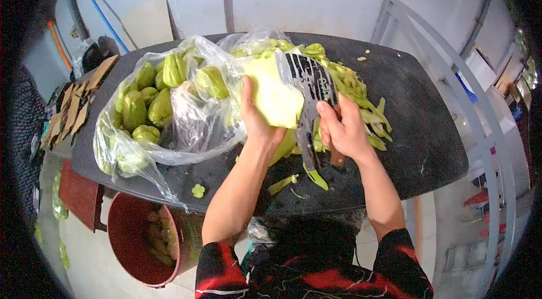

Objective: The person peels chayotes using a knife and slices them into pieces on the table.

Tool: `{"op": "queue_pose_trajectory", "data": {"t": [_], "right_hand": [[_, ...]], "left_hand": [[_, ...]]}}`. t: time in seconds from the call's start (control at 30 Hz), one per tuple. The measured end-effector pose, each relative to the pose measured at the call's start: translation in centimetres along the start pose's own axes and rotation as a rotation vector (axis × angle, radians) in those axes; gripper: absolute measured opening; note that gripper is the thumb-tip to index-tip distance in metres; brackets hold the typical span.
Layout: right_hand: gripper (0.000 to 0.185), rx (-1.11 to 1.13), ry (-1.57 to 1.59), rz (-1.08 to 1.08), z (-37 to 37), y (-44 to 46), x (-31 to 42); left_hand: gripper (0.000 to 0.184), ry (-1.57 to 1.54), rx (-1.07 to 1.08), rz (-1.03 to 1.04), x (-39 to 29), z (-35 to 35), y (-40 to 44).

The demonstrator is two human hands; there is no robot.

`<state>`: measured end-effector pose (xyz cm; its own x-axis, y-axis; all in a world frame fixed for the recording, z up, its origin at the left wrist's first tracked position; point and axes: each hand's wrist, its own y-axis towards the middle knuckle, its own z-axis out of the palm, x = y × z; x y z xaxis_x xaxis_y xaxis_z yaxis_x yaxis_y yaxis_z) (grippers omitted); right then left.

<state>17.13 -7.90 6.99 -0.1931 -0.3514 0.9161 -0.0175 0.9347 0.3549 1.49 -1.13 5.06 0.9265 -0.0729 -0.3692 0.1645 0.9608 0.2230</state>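
Observation:
My left hand (pixel 261 125) is wrapped round a large, pale green peeled chayote (pixel 270 90). In my right hand (pixel 346 131) is a wide-bladed knife (pixel 309 82) with a brown handle. Its dark, wet blade lies against the right side of the chayote, and a strip of peel (pixel 317 179) hangs at the lower end. Long green peelings (pixel 361 99) are heaped behind and to the right of my hands. To the left, a clear plastic bag (pixel 186 155) lies open with several unpeeled chayotes (pixel 160 108) inside.
Everything rests on a dark table (pixel 420 130) with a curved edge. A small green scrap (pixel 197 190) lies near its front. Below left stands a reddish bucket (pixel 129 231) with pale pieces inside. Grey metal rails (pixel 471 104) rise at the right; broken cardboard (pixel 73 107) is stacked at the left.

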Motion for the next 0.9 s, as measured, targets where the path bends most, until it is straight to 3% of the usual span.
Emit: {"op": "queue_pose_trajectory", "data": {"t": [0.1,0.17,0.37,0.47,0.5,0.6,0.7,0.77,0.9], "right_hand": [[0.019,0.034,-0.004,-0.015,-0.1,0.2,1.7],[0.019,0.053,0.053,0.011,0.3,0.9,1.6],[0.016,0.044,0.204,0.023,0.6,1.9,0.6],[0.012,-0.142,0.099,-0.041,-0.4,1.4,1.8],[0.012,-0.184,-0.098,-0.029,-1.1,0.9,1.7],[0.017,-0.210,-0.783,-0.552,-1.1,-1.9,2.5],[0.010,-0.076,-1.036,-0.669,-0.8,-4.9,2.0],[0.009,-0.170,-1.060,-0.886,-0.5,-6.0,2.1],[0.012,-0.084,-1.007,-0.904,-0.5,-7.8,1.4]], "left_hand": [[0.055,-0.006,0.003,0.038,-1.1,1.2,-0.3],[0.053,-0.072,0.133,-0.002,-1.1,0.6,-0.5],[0.059,-0.124,-0.041,0.126,-1.0,1.3,0.1],[0.064,-0.129,0.027,0.098,-1.8,-0.4,0.6],[0.064,-0.126,0.034,0.101,-2.0,0.0,0.6],[0.065,-0.062,0.017,0.168,-2.0,1.9,0.4],[0.066,0.047,-0.061,0.280,-0.4,3.2,-0.5],[0.063,-0.065,0.147,0.308,0.7,2.8,-0.8],[0.061,-0.208,0.372,0.318,1.5,2.9,-2.3]]}}
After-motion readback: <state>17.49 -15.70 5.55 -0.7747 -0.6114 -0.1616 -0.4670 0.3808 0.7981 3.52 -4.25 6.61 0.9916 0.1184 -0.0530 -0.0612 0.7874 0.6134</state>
